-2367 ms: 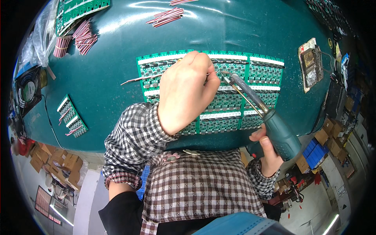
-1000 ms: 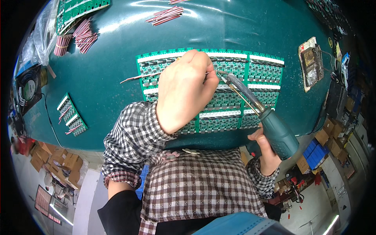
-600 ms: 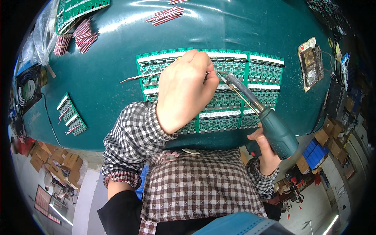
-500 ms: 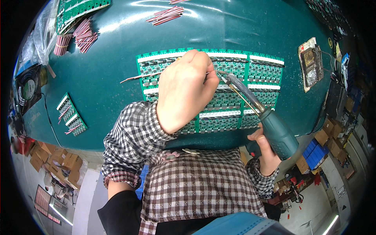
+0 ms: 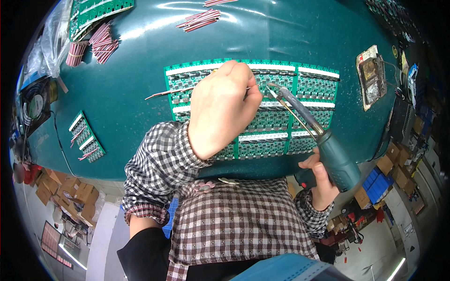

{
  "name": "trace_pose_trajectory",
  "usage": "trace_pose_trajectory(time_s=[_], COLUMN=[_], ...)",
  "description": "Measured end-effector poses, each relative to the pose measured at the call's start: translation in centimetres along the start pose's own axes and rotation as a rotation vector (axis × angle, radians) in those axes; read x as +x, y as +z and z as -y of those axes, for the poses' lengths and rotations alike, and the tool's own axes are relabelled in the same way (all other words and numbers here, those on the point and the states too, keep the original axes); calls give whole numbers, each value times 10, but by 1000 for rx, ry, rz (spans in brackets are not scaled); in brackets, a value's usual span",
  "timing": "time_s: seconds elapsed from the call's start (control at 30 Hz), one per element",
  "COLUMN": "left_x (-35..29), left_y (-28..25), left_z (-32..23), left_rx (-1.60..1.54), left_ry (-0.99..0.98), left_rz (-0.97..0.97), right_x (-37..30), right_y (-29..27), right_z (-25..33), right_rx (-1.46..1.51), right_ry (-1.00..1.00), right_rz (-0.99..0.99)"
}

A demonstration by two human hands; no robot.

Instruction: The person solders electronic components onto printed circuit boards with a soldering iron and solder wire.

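A panel of green circuit boards [image 5: 315, 87] with white connector rows lies across the middle of the table. Over its left part my left hand [image 5: 222, 107] is closed in a pinch on a thin red-and-white wire [image 5: 168, 93], whose tail sticks out to the left. My fingertips partly hide the pinched end. My right hand [image 5: 322, 185] is wrapped round the handle of a dark green soldering gun [image 5: 339, 161] at the panel's lower right. Its tip and thin feed tube point up and left, close to my left fingertips, above the boards.
Bundles of red-and-white wires [image 5: 201, 20] lie at the far side, with more wire bundles [image 5: 103, 44] at far left. A small board piece with wires [image 5: 86, 136] rests at left. A stained soldering-tip tray [image 5: 372, 77] sits at right. A black fan [image 5: 36, 105] stands at the left edge.
The soldering gun has shifted slightly to the right in my right hand, its tip drawing a little away from my left fingertips. My left hand has stayed almost still with the wire.
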State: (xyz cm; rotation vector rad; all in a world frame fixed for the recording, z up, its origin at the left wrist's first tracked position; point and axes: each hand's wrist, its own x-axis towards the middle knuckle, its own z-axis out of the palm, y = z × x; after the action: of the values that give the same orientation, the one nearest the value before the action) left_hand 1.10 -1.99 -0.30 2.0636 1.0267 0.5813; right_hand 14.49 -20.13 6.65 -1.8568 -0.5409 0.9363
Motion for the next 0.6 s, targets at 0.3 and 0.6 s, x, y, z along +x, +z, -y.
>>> trace_pose_trajectory(time_s=[0.3, 0.6], left_x=[-1, 29], left_y=[-13, -53], left_z=[-3, 45], left_rx=[77, 320], left_ry=[52, 31], left_rz=[-15, -200], right_x=[13, 16], right_y=[0, -12], right_z=[1, 1], right_rx=[270, 375], right_ry=[-79, -106], right_rz=[-30, -43])
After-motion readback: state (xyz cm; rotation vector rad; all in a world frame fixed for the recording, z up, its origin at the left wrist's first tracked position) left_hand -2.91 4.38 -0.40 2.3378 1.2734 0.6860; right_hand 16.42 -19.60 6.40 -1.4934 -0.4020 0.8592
